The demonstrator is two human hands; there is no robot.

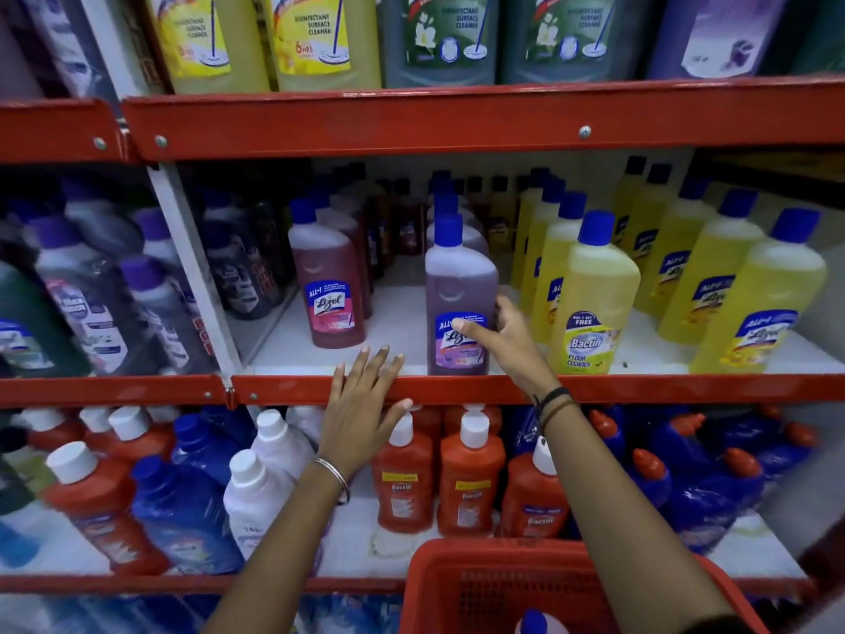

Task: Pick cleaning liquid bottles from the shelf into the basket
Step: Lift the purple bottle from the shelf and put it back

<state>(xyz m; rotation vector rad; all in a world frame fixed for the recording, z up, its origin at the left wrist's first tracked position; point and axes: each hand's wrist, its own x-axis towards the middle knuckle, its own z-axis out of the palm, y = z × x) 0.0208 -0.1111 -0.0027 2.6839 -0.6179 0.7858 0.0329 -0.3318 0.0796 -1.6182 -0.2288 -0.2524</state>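
Bottles fill every red shelf point(457, 388) in this shop. On the middle shelf a purple bottle point(459, 290) with a blue cap stands upright at the front edge. The right hand point(498, 334) is wrapped around its lower part, thumb across the label and fingers on the bottle's right side, so it is holding this bottle. The bottle's bottom sits on the white shelf board. Just to its right stands a yellow bottle point(592, 299), and to its left, a little apart, a pink bottle point(329, 286).

The left hand point(363, 404) is spread flat with open fingers, holding nothing. It lies against the red front edge of the middle shelf, fingertips reaching just over it.

On the shelf below stand orange bottles point(468, 478) with white caps. A red basket point(498, 583) is at the bottom, under the right arm. The blue cap of one bottle point(535, 622) peeks up inside it. The right wrist has dark bands point(553, 402), and the left wrist has a silver bangle point(336, 473)
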